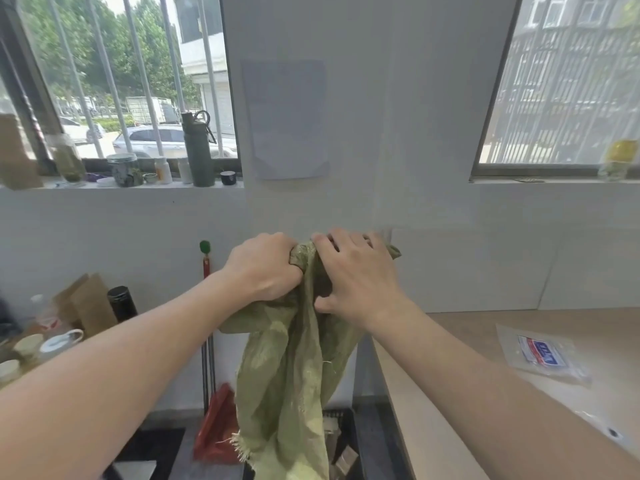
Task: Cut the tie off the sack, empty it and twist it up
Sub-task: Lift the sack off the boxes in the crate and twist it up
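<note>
Forearms (138, 358) are being extended; the green sack (294, 362) is being clamped at its top by curled fingers of the left hand (263, 268) and, beside them, the right hand (356, 275); below the fingers its end is being cropped.

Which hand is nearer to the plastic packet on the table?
Right. The right hand holds the sack up and to the left of the packet; the left hand grips the sack farther left.

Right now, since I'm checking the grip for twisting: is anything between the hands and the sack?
Nothing visible. The left hand and right hand both grip the sack directly at its bunched top.
</note>
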The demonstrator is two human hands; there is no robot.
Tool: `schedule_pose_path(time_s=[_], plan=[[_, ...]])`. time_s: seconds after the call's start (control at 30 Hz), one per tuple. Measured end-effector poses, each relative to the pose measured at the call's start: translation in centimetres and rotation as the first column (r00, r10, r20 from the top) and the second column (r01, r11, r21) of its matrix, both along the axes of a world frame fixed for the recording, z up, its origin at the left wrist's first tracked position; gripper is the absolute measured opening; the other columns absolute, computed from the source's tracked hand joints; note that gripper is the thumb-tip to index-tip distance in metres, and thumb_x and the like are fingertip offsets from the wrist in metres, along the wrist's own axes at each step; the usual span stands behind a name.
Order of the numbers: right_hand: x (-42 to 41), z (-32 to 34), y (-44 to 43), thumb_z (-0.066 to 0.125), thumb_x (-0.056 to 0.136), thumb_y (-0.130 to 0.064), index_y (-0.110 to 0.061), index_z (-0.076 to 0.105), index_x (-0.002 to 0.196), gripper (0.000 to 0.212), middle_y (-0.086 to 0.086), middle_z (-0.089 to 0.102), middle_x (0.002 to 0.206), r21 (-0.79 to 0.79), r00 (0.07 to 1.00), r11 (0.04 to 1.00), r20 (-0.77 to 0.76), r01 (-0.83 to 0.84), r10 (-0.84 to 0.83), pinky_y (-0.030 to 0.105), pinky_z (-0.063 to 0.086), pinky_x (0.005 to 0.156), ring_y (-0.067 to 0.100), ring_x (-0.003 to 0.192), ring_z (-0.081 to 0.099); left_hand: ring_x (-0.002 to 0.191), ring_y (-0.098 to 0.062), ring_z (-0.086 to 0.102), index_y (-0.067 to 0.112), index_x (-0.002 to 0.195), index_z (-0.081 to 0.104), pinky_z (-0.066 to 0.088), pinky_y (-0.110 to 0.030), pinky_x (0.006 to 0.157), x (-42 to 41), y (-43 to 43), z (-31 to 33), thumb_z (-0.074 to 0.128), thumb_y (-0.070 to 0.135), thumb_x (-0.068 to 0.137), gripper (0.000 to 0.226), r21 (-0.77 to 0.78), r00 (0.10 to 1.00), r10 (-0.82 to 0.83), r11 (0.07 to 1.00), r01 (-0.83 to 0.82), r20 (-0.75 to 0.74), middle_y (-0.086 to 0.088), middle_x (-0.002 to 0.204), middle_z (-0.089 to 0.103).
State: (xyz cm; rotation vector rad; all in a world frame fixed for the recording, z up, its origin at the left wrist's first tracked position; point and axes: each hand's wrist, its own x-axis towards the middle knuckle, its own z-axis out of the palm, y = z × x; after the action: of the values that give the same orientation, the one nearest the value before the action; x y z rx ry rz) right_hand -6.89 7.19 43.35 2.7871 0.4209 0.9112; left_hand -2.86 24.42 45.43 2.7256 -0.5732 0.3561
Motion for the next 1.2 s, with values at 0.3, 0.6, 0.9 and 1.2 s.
schedule_pose_path(time_s=[0.3, 0.6, 0.9, 1.2], plan=[[-0.2, 0.1, 0.5, 0.068, 0.079, -0.011, -0.020, 0.057, 0.097, 0.023, 0.001, 0.069, 0.089, -0.033, 0.999, 0.999, 0.052, -0.004, 0.006, 0.033, 0.029, 0.063, 0.031, 0.080, 0.066, 0.063, -0.027, 0.073, 0.003, 0.076, 0.075, 0.059, -0.036, 0.060, -0.7, 0.8, 0.5, 0.076, 0.021, 0.063, 0.022, -0.307, 0.835, -0.251, 0.946, 0.104, -0.491, -0.015, 0.073, 0.076], [0.8, -0.9, 0.6, 0.058, 0.085, -0.015, -0.023, 0.053, 0.073, 0.014, 0.001, 0.055, 0.068, 0.082, 0.981, 0.994, -0.182, 0.076, -0.060, 0.032, 0.033, 0.053, 0.033, 0.070, 0.066, 0.078, -0.014, 0.064, 0.029, 0.093, 0.047, 0.056, -0.036, 0.069, -1.9, 1.3, -1.0, 0.077, 0.057, 0.064, 0.049, 0.155, 0.959, -0.254, 0.950, 0.272, -0.125, 0.011, 0.081, 0.065], [1.1, -0.2, 0.9, 0.065, 0.079, -0.012, -0.021, 0.049, 0.070, 0.020, -0.001, 0.053, 0.064, 0.277, 0.933, 0.943, -0.352, 0.182, -0.077, 0.026, 0.025, 0.043, 0.018, 0.049, 0.046, 0.050, -0.024, 0.045, 0.023, 0.090, 0.019, 0.027, -0.034, 0.043, -2.1, 0.2, -2.3, 0.063, 0.026, 0.078, 0.045, 0.410, 0.937, -0.144, 0.912, 0.001, 0.319, 0.004, 0.065, 0.042], [0.2, 0.7, -0.2, 0.074, 0.070, -0.036, -0.028, 0.050, 0.103, 0.042, -0.001, 0.066, 0.089, 0.076, 0.999, 0.997, -0.048, 0.012, -0.008, 0.043, 0.030, 0.085, 0.027, 0.086, 0.065, 0.058, -0.022, 0.054, 0.028, 0.071, 0.046, 0.043, -0.033, 0.052, -1.1, -0.1, -1.2, 0.051, 0.035, 0.068, 0.008, 0.151, 0.990, -0.075, 0.987, 0.056, 0.119, 0.006, 0.064, 0.056]])
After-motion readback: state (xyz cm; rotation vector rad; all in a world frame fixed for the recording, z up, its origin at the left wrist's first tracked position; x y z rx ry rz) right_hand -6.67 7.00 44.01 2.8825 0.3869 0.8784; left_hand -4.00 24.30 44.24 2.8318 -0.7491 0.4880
